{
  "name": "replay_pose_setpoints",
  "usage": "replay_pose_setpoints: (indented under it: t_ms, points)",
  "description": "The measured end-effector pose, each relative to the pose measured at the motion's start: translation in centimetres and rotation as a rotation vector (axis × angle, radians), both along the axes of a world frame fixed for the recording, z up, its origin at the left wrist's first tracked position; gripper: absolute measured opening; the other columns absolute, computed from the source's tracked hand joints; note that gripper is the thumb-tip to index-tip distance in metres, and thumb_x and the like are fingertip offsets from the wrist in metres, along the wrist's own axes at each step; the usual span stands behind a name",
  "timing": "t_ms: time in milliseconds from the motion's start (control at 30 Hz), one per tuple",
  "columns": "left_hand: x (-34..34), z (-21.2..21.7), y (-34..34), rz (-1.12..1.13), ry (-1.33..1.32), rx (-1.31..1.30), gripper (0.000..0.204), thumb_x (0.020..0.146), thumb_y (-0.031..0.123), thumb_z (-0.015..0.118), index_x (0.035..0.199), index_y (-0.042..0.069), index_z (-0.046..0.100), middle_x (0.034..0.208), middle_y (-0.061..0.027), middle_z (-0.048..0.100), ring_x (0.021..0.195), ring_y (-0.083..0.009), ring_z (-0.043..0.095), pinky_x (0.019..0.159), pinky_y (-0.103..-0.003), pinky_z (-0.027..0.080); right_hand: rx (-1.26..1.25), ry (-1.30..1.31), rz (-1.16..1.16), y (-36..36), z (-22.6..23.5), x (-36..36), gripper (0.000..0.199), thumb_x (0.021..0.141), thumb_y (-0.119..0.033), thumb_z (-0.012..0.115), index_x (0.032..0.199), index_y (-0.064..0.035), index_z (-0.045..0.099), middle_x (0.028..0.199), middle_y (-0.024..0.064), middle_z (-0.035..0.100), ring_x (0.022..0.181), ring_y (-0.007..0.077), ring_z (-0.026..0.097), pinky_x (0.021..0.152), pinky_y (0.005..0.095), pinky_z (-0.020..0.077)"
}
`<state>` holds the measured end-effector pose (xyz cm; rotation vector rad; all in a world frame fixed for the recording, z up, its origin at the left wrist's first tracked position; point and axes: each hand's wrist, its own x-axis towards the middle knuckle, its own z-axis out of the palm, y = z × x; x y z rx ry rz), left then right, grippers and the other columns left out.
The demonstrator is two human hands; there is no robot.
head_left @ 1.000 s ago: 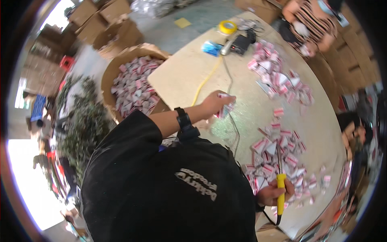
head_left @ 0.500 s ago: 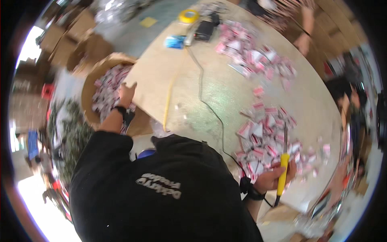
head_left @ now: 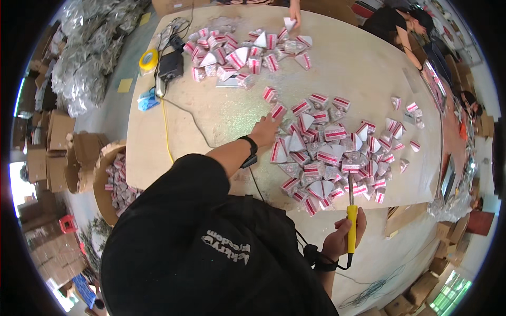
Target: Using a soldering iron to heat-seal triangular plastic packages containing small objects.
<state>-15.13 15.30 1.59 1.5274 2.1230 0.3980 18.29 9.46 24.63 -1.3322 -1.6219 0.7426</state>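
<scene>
In my right hand (head_left: 342,238) is a soldering iron with a yellow handle (head_left: 352,226), its metal shaft pointing away from me. Its tip reaches the near edge of a heap of small clear-wrapped packets (head_left: 331,152) with pink-and-white labels. My left hand (head_left: 265,131) is stretched over the table at the heap's left side. Its fingertips are at one packet (head_left: 278,110), fingers extended rather than closed round it. Another packet (head_left: 270,95) lies just beyond.
A second packet heap (head_left: 247,50) lies at the far side, where another person's hand (head_left: 295,15) holds a white piece. Yellow tape (head_left: 148,60), a black box (head_left: 171,65) and cables are at the far left. A round bin (head_left: 105,184) of packets stands beside the table.
My left hand has swung from over the bin to the packet heap on the table. The view has turned right. My right hand still holds the soldering iron, now nearer the table's front edge.
</scene>
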Motion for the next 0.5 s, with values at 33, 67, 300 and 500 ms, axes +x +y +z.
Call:
replay_pose_setpoints:
  t_ms: [33, 67, 300, 500]
  points:
    - [0.2, -1.4, 0.8, -0.036, -0.048, -0.109, 0.064, 0.077, 0.014, 0.069, 0.135, 0.007, 0.043, 0.126, -0.0324, 0.045, 0.116, -0.0483, 0.050, 0.094, -0.051, 0.048, -0.005, 0.009, -0.019, 0.0, -0.1, 0.3, 0.039, 0.095, -0.007, 0.047, 0.133, 0.0035, 0.047, 0.102, 0.0130, 0.062, 0.063, 0.0101, 0.050, 0.059, 0.0226, 0.0432]
    - [0.3, -2.3, 1.4, -0.052, -0.043, -0.105, 0.064, 0.077, 0.014, 0.069, 0.135, 0.007, 0.043, 0.126, -0.0324, 0.045, 0.116, -0.0483, 0.050, 0.094, -0.051, 0.048, -0.002, 0.012, -0.034, 0.1, -0.1, 0.5, 0.039, 0.095, -0.007, 0.047, 0.133, 0.0035, 0.047, 0.102, 0.0130, 0.062, 0.063, 0.0101, 0.050, 0.059, 0.0226, 0.0432]
    - [0.8, -2.8, -2.7, 0.412, -0.424, 0.052, 0.070, 0.069, 0.022, 0.081, 0.125, 0.001, 0.044, 0.104, -0.0258, 0.058, 0.094, -0.0408, 0.063, 0.082, -0.043, 0.053, -0.022, 0.161, 0.036, 0.9, -0.6, -0.8, 0.040, 0.095, -0.010, 0.049, 0.133, 0.0024, 0.049, 0.098, 0.0135, 0.063, 0.064, 0.0109, 0.056, 0.058, 0.0232, 0.0451]
    - [-3.9, 2.5, -13.2, 0.855, -1.104, 0.174, 0.053, 0.081, 0.019, 0.075, 0.120, 0.000, 0.046, 0.092, -0.0106, 0.062, 0.075, -0.0226, 0.065, 0.067, -0.036, 0.056, 0.175, 0.117, 0.326, 1.5, -1.4, -3.7, 0.041, 0.095, -0.018, 0.055, 0.129, 0.0046, 0.051, 0.100, 0.0133, 0.063, 0.065, 0.0097, 0.056, 0.058, 0.0221, 0.0472]
